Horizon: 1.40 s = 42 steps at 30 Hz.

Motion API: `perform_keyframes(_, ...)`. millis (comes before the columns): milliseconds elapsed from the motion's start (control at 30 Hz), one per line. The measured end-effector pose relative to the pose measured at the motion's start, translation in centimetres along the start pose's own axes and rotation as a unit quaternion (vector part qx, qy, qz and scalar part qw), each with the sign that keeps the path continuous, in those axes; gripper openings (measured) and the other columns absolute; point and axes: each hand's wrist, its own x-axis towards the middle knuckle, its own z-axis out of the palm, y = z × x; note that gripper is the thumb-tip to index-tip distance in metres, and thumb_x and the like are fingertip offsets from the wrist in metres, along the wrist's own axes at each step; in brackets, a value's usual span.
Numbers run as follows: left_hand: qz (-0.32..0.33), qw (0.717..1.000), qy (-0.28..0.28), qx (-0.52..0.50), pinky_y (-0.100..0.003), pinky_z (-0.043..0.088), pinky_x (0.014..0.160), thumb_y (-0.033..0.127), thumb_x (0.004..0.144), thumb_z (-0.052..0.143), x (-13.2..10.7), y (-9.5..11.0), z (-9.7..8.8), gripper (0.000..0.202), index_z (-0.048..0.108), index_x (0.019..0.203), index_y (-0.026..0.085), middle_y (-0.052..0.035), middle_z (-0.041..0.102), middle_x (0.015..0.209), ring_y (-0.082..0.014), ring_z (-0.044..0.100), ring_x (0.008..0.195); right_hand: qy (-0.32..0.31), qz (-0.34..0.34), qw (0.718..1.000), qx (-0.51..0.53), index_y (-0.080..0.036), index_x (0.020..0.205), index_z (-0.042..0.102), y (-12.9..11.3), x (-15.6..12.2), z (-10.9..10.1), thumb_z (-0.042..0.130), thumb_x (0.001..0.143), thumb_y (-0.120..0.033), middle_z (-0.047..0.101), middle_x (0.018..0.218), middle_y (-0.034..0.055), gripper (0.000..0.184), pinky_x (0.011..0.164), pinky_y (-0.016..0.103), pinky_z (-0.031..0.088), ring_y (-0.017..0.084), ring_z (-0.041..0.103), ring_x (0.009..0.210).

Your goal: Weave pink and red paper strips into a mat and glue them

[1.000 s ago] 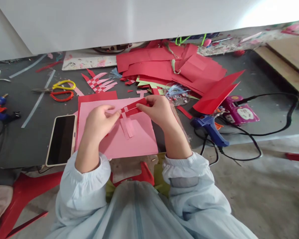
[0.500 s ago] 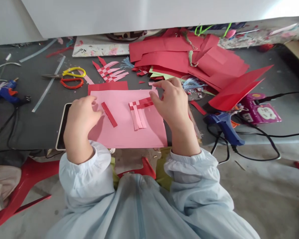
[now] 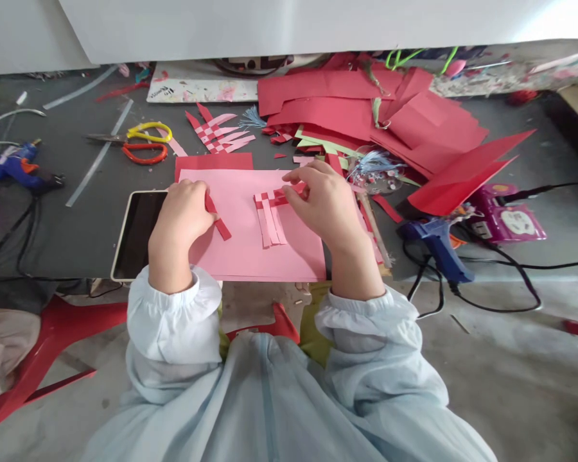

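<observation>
One red strip at left hand | right hand by woven piece

This looks like a small craft workshop; whether it belongs to a school, shop or home cannot be told. A dark worktable crosses the frame, with woven paper strips at its centre and a heap of red paper at upper right. Scissors lie at upper left, and blue glue guns sit at far left and right. A paint-spotted board, blue tassels, bare grey floor and a red plastic chair add to the workroom look
</observation>
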Motion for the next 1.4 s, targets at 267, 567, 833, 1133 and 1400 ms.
perform_keyframes(267,-0.063,0.873,0.092,-0.474,-0.030,0.058,0.071,0.017,0.074,0.072,-0.4,1.4,-1.9,0.014,0.072,0.088,0.019,-0.0008,0.067,0.075,-0.0130,0.064,0.064,-0.084,0.018,0.974,0.209,-0.017,0.094,0.075,-1.0,0.0,-0.1,0.063,0.082,-0.020,0.072,0.086,0.0042,0.017,0.066,0.031,0.045,0.012,0.054,0.063)
perform_keyframes(567,-0.091,0.773,0.065,-0.624,-0.023,0.061,0.074,0.017,0.081,0.072,-0.4,2.3,-2.8,0.009,0.066,0.084,0.023,0.0039,0.063,0.073,-0.0093,0.069,0.069,-0.071,0.059,0.914,0.394,-0.020,0.109,0.071,-1.3,0.5,0.3,0.083,0.070,-0.032,0.069,0.089,0.0000,0.042,0.066,0.029,0.050,0.010,0.058,0.066)
perform_keyframes(833,-0.101,0.775,0.031,-0.623,-0.022,0.057,0.064,0.016,0.081,0.070,-0.3,3.1,-2.7,0.010,0.065,0.089,0.020,0.0041,0.059,0.069,-0.0083,0.063,0.059,-0.051,0.065,0.857,0.509,-0.021,0.087,0.073,-2.0,0.5,-0.4,0.091,0.061,-0.045,0.069,0.078,-0.0005,0.040,0.064,0.029,0.056,0.012,0.063,0.067)
perform_keyframes(1133,-0.091,0.875,0.115,-0.461,-0.031,0.055,0.084,0.010,0.074,0.074,0.6,3.8,0.0,0.027,0.066,0.097,0.020,-0.0020,0.066,0.090,-0.0165,0.067,0.089,-0.014,0.031,0.887,0.461,-0.023,0.085,0.071,-1.9,0.2,-1.3,0.084,0.069,-0.056,0.066,0.081,0.0017,0.039,0.066,0.032,0.058,0.015,0.064,0.073)
perform_keyframes(1400,0.067,0.875,0.113,-0.467,-0.028,0.057,0.085,0.023,0.085,0.068,-0.3,5.5,-0.8,0.006,0.071,0.090,0.021,-0.0022,0.073,0.094,-0.0166,0.070,0.094,0.041,0.018,0.907,0.418,-0.024,0.075,0.064,-1.4,0.3,-1.7,0.085,0.072,-0.051,0.062,0.080,0.0004,0.034,0.073,0.032,0.057,0.014,0.061,0.076)
